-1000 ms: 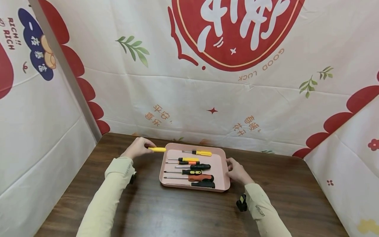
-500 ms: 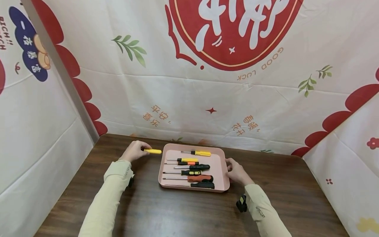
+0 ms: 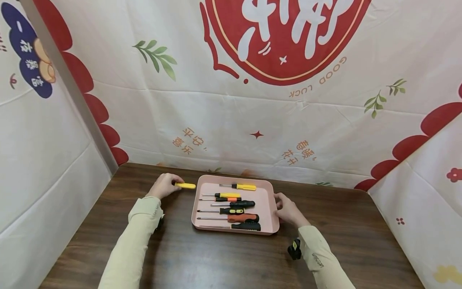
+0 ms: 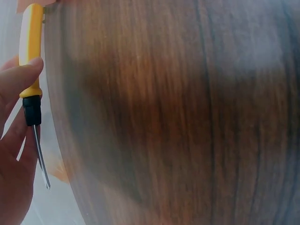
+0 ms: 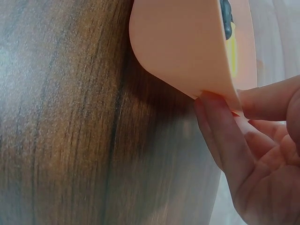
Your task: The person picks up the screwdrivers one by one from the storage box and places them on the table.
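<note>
My left hand (image 3: 164, 186) pinches a yellow-handled screwdriver (image 3: 187, 186) just left of the pink tray (image 3: 265, 218). In the left wrist view the thumb lies across its yellow handle (image 4: 31, 42), below which show a black collar and a thin metal shaft. On the tray's right side, my right hand (image 3: 288, 209) grips the edge, thumb at the rim and fingers under the outer wall (image 5: 183, 51). Several screwdrivers lie side by side in the tray, among them a yellow one (image 3: 246, 187) at the back, a red-and-black one (image 3: 242, 218) and a black one (image 3: 245, 226) in front.
The tray stands on a dark wooden table (image 3: 216, 261), near its back edge. White printed cloth (image 3: 231, 116) hangs behind and along both sides. A small black device (image 3: 294, 249) sits at the right wrist.
My left hand has drawn the yellow screwdriver a little left and nearer, so its handle end stands apart from the tray's rim. The right hand keeps its grip; the whole view has shifted slightly.
</note>
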`<state>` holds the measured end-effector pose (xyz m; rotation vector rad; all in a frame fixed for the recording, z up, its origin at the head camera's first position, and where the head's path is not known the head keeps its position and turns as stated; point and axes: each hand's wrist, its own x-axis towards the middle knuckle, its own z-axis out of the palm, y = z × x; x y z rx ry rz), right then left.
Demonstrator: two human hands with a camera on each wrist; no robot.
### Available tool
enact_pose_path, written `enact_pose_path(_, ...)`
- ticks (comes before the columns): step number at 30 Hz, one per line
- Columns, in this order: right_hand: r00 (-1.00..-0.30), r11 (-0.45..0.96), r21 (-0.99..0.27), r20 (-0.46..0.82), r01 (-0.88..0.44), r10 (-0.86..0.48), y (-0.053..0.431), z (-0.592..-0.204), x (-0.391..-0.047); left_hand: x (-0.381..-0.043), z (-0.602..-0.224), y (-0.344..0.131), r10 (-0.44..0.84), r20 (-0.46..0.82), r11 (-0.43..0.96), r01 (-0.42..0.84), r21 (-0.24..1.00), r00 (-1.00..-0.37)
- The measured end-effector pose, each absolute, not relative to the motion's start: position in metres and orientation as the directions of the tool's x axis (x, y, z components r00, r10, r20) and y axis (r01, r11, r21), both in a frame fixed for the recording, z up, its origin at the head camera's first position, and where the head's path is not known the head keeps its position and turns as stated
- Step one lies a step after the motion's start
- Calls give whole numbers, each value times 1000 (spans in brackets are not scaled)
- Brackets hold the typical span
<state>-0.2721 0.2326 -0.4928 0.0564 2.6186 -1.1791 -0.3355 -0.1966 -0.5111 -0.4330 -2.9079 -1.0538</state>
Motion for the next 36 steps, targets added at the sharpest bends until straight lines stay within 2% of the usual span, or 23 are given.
enact_pose_path(36, -965, 683, -713, -257, 155, -49, 231, -493, -272, -340, -533, -191, 257, 144, 740, 291, 606, -956)
